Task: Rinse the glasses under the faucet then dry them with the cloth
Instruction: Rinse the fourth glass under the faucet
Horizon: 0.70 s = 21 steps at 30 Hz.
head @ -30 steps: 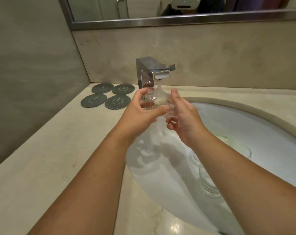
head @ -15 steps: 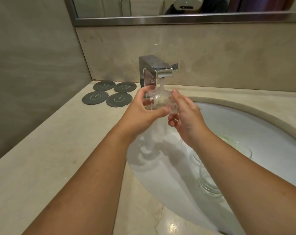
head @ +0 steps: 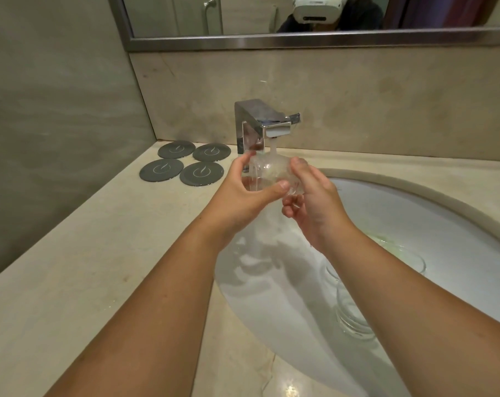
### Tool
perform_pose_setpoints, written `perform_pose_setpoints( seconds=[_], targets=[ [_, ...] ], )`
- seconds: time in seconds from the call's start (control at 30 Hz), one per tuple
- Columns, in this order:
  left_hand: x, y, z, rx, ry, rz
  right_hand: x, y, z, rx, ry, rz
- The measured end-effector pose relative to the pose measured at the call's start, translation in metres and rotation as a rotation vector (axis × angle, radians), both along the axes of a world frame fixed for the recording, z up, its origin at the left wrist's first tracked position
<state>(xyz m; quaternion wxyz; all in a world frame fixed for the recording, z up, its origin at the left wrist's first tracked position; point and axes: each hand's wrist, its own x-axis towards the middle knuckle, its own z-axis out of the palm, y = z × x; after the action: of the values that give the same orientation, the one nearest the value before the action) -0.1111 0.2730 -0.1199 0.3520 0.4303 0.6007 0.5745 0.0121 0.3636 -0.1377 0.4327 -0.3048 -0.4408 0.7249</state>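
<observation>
glass: directly under the faucet spout, in the stream, above the left end of the sink.

left hand: grips the glass from the left, thumb across the near face, fingers curled round the far side.
right hand: cups the right side, fingers curled against the wall.
so both hands are clamped on the one glass, close together with it between them.

what could go wrong, as judgement:
- wet glass on wet skin. you hold it by friction alone. loosen either hand while you turn it and it may slip down into the sink.
- near glass and far glass lie in the sink below and to the right, partly hidden by your right forearm. a dropped glass would likely strike one of them, and either could chip or break.
- the top of the held glass sits close beneath the metal spout. lift carelessly and you may knock it.
- water breaks over the curved wall. spray could reach the counter, perhaps the coasters, and leave a slick place to set glass down.
- no cloth shows in this view. drying is not yet begun, and you may end up searching for the cloth with a dripping glass in one hand.
</observation>
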Motion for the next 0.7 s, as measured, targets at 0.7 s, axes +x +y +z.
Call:
perform_pose_setpoints(
  seconds=[0.7],
  targets=[
    [-0.0015,0.0000,0.0003,0.027,0.030,0.027,-0.0003,-0.0005,0.0004,0.011,0.038,-0.026]
  ],
)
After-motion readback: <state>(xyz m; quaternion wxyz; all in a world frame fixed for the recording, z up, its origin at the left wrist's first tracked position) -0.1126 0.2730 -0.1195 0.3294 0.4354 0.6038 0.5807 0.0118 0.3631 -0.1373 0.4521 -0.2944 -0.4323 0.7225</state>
